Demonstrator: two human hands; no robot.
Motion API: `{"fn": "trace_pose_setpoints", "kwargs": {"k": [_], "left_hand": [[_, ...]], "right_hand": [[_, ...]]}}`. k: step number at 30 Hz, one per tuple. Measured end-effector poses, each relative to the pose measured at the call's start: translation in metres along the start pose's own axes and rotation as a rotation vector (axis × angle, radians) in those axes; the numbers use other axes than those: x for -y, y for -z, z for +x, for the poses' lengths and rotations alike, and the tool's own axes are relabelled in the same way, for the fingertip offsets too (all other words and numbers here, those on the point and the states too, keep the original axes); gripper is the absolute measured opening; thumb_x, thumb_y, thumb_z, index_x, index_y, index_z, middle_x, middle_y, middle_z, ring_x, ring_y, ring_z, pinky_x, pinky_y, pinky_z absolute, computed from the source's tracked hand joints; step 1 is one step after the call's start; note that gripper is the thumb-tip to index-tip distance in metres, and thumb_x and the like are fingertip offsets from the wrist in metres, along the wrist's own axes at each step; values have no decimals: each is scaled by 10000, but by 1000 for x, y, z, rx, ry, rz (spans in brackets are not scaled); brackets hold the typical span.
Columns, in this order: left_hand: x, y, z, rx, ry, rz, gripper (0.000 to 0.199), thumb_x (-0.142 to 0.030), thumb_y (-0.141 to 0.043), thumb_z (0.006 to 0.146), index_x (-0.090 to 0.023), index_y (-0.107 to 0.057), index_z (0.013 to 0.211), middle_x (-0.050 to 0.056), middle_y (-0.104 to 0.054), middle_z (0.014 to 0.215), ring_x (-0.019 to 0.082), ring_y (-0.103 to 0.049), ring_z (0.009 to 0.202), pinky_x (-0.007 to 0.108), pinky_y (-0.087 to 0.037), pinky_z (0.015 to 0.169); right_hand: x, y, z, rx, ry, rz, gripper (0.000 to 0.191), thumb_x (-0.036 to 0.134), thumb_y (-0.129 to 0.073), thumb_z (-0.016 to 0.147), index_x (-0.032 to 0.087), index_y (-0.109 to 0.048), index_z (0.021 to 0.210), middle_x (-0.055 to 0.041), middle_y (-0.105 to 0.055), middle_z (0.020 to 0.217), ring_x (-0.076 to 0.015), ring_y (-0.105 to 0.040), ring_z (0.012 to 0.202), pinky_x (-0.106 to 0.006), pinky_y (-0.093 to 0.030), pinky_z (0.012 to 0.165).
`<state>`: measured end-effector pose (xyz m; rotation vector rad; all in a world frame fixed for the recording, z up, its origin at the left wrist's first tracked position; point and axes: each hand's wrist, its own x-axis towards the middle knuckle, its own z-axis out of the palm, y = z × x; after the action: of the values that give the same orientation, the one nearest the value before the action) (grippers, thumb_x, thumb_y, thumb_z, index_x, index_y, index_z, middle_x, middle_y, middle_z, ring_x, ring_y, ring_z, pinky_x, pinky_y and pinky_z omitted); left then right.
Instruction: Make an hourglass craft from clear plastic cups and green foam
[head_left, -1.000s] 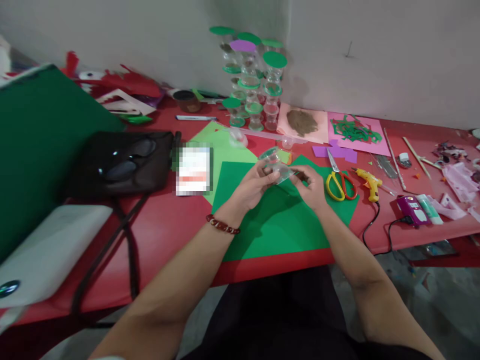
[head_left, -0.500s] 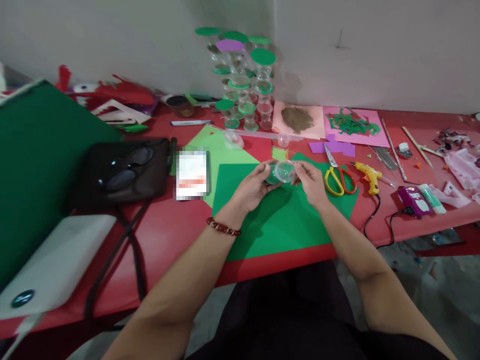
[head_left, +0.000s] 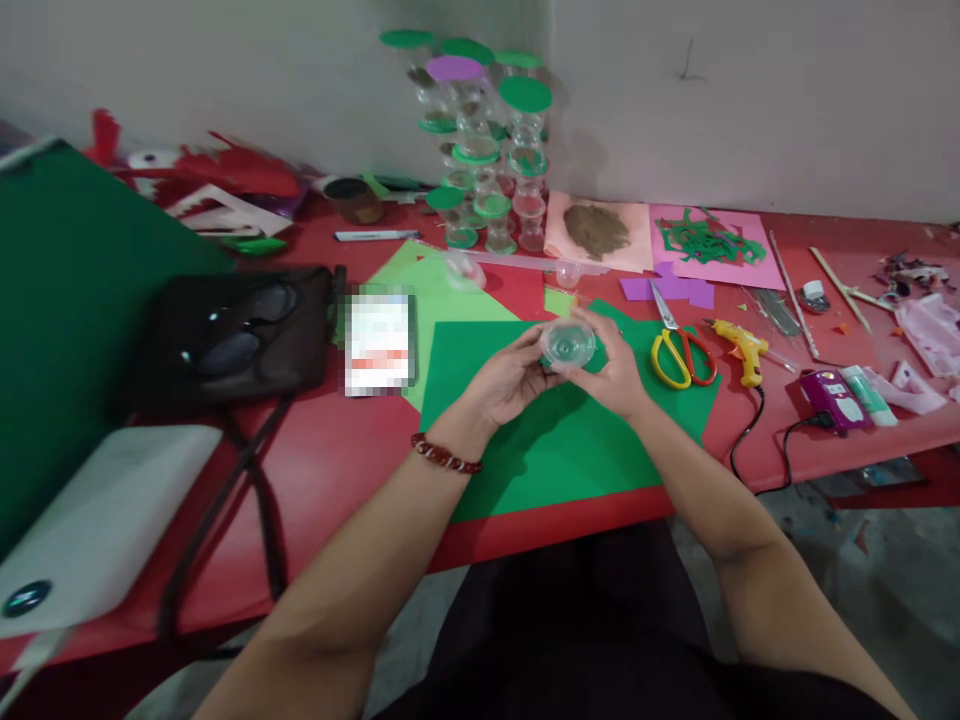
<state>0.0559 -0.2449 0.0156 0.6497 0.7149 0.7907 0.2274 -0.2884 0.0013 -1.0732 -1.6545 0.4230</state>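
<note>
A small clear plastic cup (head_left: 568, 345) is held between both hands, its round rim turned up towards me. My left hand (head_left: 517, 378) cups it from the left, fingers curled beneath. From the right, my right hand (head_left: 611, 365) grips its side, thumb near the front and fingers behind. Under the hands lies a green paper sheet (head_left: 555, 450). Whether a second piece sits below the cup is hidden by the fingers. Scissors (head_left: 675, 345) with yellow and red handles rest right of my right hand.
Stacked clear cups with green and purple discs (head_left: 480, 150) stand by the wall. A yellow glue gun (head_left: 739, 345) and purple box (head_left: 831, 400) lie at right. At left are a black bag (head_left: 232, 340), a white device (head_left: 112, 520) and a phone (head_left: 379, 342).
My right hand has moved from pinching the cup's rim to wrapping round its right side. The cup now faces up more squarely. The whole view has shifted slightly.
</note>
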Motion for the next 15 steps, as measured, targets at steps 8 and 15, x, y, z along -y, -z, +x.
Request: {"fn": "trace_pose_setpoints", "kwargs": {"k": [8,15], "left_hand": [[0,1,-1,39,-8,0,110,-149,-726,882,-204,-764,969,36,-749,885,155,-688,722,316,-639,755],[4,2,2,26,1,-15,238,-150,-673,882,-203,-750,1101,69,-773,981,149,-668,697,366,-644,817]], "right_hand": [[-2,0,3,74,-53,-112,331,366,-811,844,314,-755,1166,-61,-788,1218,-314,-674,1212,-552,-516,1114],[0,1,4,92,-98,-74,392,497,-828,871,307,-763,1208,-81,-789,1242,-306,-650,1260,-534,-487,1143]]}}
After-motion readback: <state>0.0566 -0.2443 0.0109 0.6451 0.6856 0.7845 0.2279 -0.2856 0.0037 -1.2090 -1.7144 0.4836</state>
